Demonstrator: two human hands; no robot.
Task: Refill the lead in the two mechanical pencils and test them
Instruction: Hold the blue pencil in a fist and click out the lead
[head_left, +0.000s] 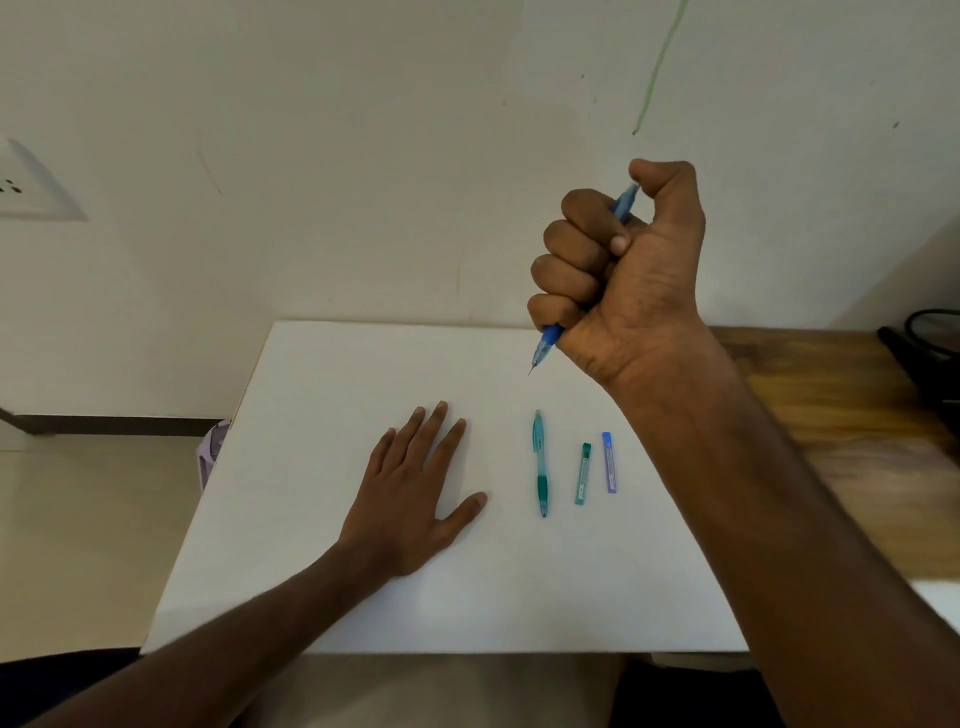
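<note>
— What's your right hand (618, 270) doing?

— My fingers (571, 249) are curled tight in a fist round the blue pencil (548, 343), thumb pressed on its top end, tip pointing down above the white sheet (311, 415).

— And the left hand (415, 493)?

— Flat on the sheet, fingers straight and slightly spread, holding nothing. Just right of my thumb lies the green pencil (540, 462); beyond it the green lead tube (583, 474), then the blue lead tube (610, 462), all on the tabletop (831, 395).

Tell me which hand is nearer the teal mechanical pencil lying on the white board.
Left. The left hand rests flat on the board just left of the teal mechanical pencil; the right hand is raised above it, gripping the blue pencil.
</note>
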